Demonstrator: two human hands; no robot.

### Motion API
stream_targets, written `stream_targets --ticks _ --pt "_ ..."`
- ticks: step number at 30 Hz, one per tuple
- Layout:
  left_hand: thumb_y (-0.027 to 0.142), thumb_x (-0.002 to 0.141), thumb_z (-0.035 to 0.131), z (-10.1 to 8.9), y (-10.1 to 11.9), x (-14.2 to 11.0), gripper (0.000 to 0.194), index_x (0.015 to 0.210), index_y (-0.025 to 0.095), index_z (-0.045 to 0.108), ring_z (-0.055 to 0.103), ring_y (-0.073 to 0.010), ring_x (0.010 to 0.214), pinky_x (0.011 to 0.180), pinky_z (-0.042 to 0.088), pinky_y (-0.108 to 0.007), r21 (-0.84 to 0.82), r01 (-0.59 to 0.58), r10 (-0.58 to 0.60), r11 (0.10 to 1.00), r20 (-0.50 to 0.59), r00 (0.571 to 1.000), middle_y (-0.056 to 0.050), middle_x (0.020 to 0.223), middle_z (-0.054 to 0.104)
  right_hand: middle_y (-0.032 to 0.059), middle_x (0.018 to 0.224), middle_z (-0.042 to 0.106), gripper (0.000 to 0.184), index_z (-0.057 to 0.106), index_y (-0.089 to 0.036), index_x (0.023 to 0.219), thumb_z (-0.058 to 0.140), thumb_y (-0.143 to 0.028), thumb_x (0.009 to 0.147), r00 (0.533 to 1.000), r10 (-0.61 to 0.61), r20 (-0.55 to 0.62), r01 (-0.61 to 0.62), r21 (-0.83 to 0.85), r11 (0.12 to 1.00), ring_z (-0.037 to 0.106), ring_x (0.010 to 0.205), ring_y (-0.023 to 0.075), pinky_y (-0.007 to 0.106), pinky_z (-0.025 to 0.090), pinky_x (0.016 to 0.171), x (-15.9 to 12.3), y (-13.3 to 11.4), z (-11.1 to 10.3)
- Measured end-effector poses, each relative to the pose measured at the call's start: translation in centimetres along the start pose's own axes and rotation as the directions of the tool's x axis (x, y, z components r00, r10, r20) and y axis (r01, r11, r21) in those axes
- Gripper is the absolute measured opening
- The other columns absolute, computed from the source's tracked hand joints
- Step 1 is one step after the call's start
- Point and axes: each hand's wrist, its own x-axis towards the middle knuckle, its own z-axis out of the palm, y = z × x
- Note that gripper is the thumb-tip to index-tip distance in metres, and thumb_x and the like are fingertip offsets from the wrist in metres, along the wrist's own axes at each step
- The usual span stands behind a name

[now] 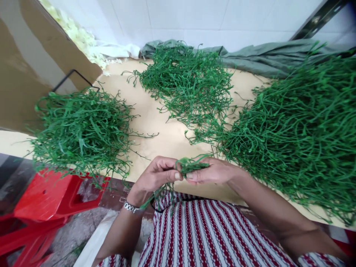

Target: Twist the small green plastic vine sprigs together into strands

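Observation:
At the table's front edge, my left hand [158, 176] and my right hand [214, 171] meet close together in front of my body. Pinched between both hands is a small bunch of green plastic stems [191, 165]; some strands hang down below my left hand. The fingers of both hands are closed on it, thumbs on top. To the left lies a tangled heap of green stems [83, 129]. Another heap of stems [189, 81] is at the back middle, and a large dense pile of stems [303, 137] spreads over the right side, reaching near my right wrist.
A cardboard box [33, 59] leans at the left, with a black wire handle [73, 72] near it. Green cloth [256, 55] runs along the tiled wall [189, 16]. Red plastic stools [47, 194] stand below the table's left edge. Pale yellow pieces [80, 33] lie behind the box.

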Motion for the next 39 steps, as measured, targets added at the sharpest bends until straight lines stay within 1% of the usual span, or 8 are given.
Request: stream_targets --ticks 5,10,15,19,25,28,33,39 --pt "0.024 0.061 0.072 0.9 -0.9 -0.3 0.017 0.058 0.011 0.062 0.036 -0.0050 0.039 0.038 0.025 -0.018 -0.354 0.036 -0.038 0.935 0.001 0.999 0.000 0.047 0.050 -0.0063 0.047 0.036 0.029 0.047 -0.015 0.059 0.057 -0.037 0.076 0.983 -0.159 0.090 0.088 0.532 0.842 0.026 0.039 0.0049 0.022 0.018 0.038 0.3 1.3 1.3" --pt "0.021 0.056 0.074 1.9 -1.2 0.5 0.013 0.060 0.013 0.065 0.034 -0.0044 0.033 0.031 0.024 -0.015 -0.583 0.015 0.004 0.812 0.030 1.000 0.000 0.044 0.052 -0.0081 0.043 0.026 0.039 0.040 -0.016 0.052 0.054 -0.041 0.078 0.909 -0.316 0.272 0.001 0.756 0.655 0.023 0.036 0.0045 0.022 0.017 0.036 1.1 2.5 1.9" --pt "0.020 0.056 0.073 2.0 -1.3 1.0 0.010 0.058 0.014 0.065 0.029 -0.0026 0.030 0.027 0.022 -0.014 -0.610 -0.031 0.046 0.792 0.009 0.999 0.001 0.041 0.048 -0.0072 0.042 0.026 0.038 0.038 -0.016 0.051 0.049 -0.036 0.080 0.890 -0.387 0.241 0.037 0.807 0.589 0.023 0.035 0.0048 0.021 0.017 0.035 1.5 2.5 2.0" --pt "0.023 0.059 0.071 1.7 -1.1 0.8 0.016 0.051 0.014 0.061 0.021 -0.0012 0.030 0.026 0.022 -0.013 -0.656 -0.206 0.253 0.726 -0.023 0.967 0.006 0.039 0.033 -0.0072 0.042 0.024 0.035 0.034 -0.017 0.050 0.046 -0.028 0.081 0.802 -0.597 0.002 0.308 0.856 0.416 0.020 0.034 0.0046 0.019 0.019 0.034 0.9 1.3 0.8" --pt "0.021 0.065 0.069 1.0 -0.4 1.6 0.012 0.061 0.013 0.060 0.034 -0.0025 0.035 0.036 0.035 -0.017 -0.459 -0.346 0.214 0.819 -0.315 0.925 0.004 0.048 0.045 -0.0056 0.050 0.030 0.027 0.048 -0.016 0.061 0.051 -0.033 0.082 0.861 -0.424 -0.281 0.507 0.541 0.671 0.026 0.042 0.0065 0.021 0.023 0.041 -0.1 0.2 -1.3" --pt "0.023 0.066 0.068 0.6 -0.2 2.1 0.014 0.062 0.012 0.059 0.045 -0.0061 0.037 0.039 0.040 -0.020 -0.362 -0.318 0.135 0.876 -0.450 0.883 0.002 0.052 0.052 -0.0034 0.057 0.038 0.025 0.054 -0.016 0.068 0.055 -0.037 0.082 0.808 -0.312 -0.500 0.498 0.294 0.816 0.034 0.048 0.0077 0.023 0.027 0.046 -0.3 0.5 -1.9" --pt "0.024 0.061 0.071 0.7 -0.3 2.7 0.014 0.063 0.013 0.062 0.052 -0.0088 0.045 0.042 0.043 -0.021 -0.255 -0.297 0.075 0.920 -0.630 0.773 0.001 0.063 0.059 0.0003 0.062 0.049 0.034 0.058 -0.016 0.075 0.061 -0.050 0.074 0.739 -0.213 -0.640 0.176 -0.122 0.977 0.041 0.054 0.0110 0.025 0.031 0.049 0.4 -0.2 -1.4" --pt "0.020 0.067 0.069 1.6 -0.7 3.2 0.004 0.065 0.016 0.069 0.055 -0.0090 0.061 0.060 0.043 -0.020 0.022 -0.367 0.289 0.930 -0.662 0.692 0.000 0.064 0.063 0.0004 0.073 0.056 0.029 0.057 -0.017 0.085 0.068 -0.037 0.068 0.770 -0.196 -0.607 -0.128 -0.448 0.885 0.047 0.066 0.0134 0.024 0.035 0.058 2.5 -0.8 0.5"
